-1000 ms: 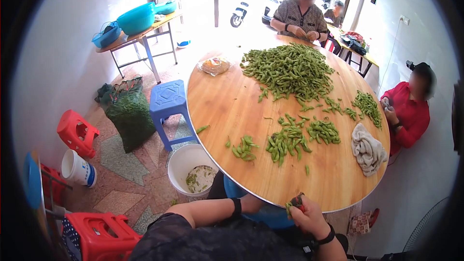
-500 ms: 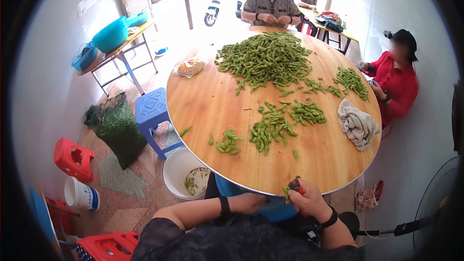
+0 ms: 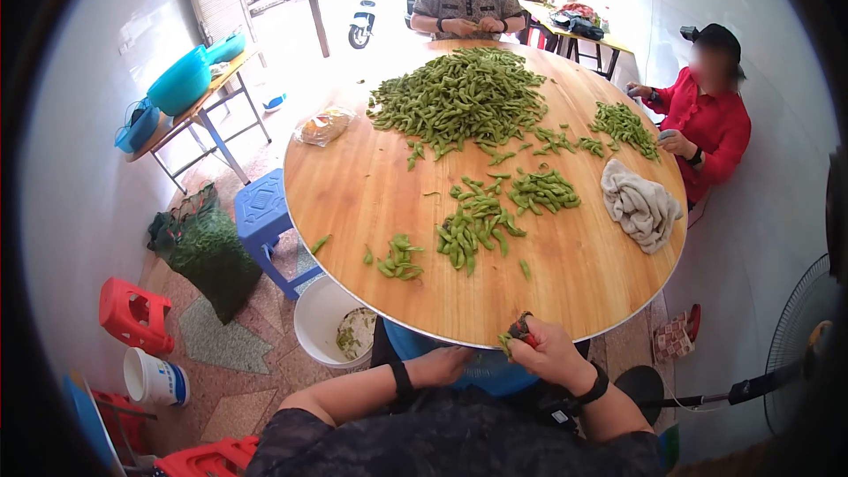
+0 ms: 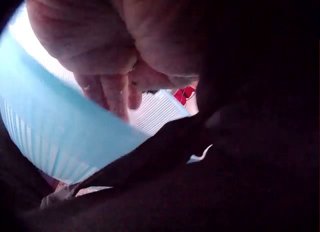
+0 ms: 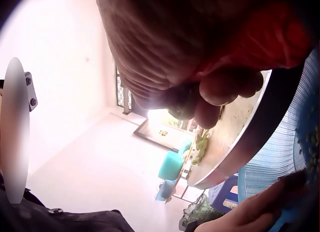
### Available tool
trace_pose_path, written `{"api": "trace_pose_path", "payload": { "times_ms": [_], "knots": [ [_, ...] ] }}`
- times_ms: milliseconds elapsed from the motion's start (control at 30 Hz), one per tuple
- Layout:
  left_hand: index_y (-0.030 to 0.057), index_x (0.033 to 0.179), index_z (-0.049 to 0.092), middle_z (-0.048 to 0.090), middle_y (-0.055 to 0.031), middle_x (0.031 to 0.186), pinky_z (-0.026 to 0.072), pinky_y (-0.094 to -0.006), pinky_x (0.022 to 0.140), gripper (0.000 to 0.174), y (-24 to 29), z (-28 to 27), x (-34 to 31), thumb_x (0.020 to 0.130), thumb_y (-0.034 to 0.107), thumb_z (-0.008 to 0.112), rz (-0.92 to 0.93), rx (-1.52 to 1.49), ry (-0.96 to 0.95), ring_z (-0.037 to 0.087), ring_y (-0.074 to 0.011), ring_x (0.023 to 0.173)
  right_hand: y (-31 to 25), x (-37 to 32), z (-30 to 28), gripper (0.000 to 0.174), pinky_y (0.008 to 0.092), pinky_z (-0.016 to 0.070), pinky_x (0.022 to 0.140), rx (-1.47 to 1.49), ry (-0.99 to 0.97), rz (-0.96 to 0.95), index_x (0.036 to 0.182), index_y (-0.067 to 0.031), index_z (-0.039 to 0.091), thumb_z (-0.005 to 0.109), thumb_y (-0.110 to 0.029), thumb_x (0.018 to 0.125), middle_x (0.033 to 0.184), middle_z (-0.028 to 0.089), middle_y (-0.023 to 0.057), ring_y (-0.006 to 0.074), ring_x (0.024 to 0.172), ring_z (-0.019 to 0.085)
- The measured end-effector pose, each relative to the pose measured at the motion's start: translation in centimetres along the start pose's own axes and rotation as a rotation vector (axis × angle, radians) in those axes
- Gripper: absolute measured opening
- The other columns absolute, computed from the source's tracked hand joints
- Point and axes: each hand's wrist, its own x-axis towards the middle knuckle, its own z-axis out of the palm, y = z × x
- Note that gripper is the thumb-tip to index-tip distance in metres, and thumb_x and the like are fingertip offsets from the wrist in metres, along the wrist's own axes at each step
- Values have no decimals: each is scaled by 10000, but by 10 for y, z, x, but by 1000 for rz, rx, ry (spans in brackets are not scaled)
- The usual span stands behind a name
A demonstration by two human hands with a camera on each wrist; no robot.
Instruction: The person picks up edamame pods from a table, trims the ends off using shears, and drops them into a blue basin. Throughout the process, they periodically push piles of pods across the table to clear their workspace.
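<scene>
Near tabletop (image 3: 442,314) lies open — pods (image 3: 477,223) and towel (image 3: 640,205) block beyond.

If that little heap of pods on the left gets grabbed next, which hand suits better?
Probably the left hand: it lies nearer the little heap and nothing shows in it, while the right hand grips a red thing.

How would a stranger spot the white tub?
Find the big round wooden table, then the blue stool at its left. On the floor, nearer the camera, stands the white tub. Unlike the white, blue-marked bucket, it is wide and shows green scraps inside.
</scene>
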Motion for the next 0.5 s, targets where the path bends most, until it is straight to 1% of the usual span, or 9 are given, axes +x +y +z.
{"api": "trace_pose_path", "payload": {
  "times_ms": [67,133,167,233,267,333,367,400,500],
  "knots": [
    [-9,1077,503,597,-250,1020,483,-485,796,266,21,-15,-4,826,70,465,-42,-21,-27,577,-447,924,4,0,-1,90,213,398,457,26,29,6,822,-49,545,565,-123,869,637,581,-9,49,490,494],
    [5,995,485,613,-188,903,497,-433,728,164,68,-46,-4,905,136,443,-135,5,-304,618,-376,798,-5,-1,-2,119,238,409,484,79,60,63,805,-39,543,587,-134,861,627,566,13,71,518,500],
    [5,995,485,613,-188,903,497,-433,728,164,83,-56,-3,905,136,443,-137,6,-306,618,-376,798,-8,0,-3,148,263,420,511,132,91,120,788,-30,542,609,-144,853,616,551,35,92,545,505],
    [25,967,473,593,-95,805,485,-331,633,186,106,-73,-3,973,188,384,-233,-381,-347,618,-221,681,-1,4,-3,146,271,425,514,61,97,64,791,-28,543,610,-145,849,614,548,52,111,537,510],
    [25,967,473,593,-95,805,485,-331,633,186,115,-80,-3,973,188,384,-237,-383,-353,618,-221,681,2,5,-3,145,279,429,517,-14,102,7,795,-27,544,611,-145,845,611,545,68,129,529,514],
    [42,914,439,544,-52,815,459,-247,659,193,127,-92,-2,993,141,293,-325,-776,-277,576,-119,696,-7,9,1,151,291,433,516,-79,129,-79,797,-27,545,617,-153,840,607,540,80,153,522,521],
    [39,1017,458,562,-62,878,458,-253,671,193,121,-93,-2,971,94,278,-278,-848,-230,596,-138,712,-11,11,3,159,303,437,514,-150,157,-167,798,-26,545,622,-160,835,602,536,93,177,515,528],
    [39,1017,458,562,-62,878,458,-253,671,193,125,-95,1,971,94,278,-274,-843,-241,596,-138,712,-13,13,4,159,303,437,514,-152,170,-166,798,-26,545,622,-160,835,602,536,93,177,515,528],
    [28,1179,455,567,-89,965,464,-267,693,312,142,-96,10,914,25,290,-264,-1087,10,618,-165,745,-14,14,5,171,317,440,503,-193,208,-210,792,-32,546,631,-175,830,603,547,98,216,515,550]
  ]
}}
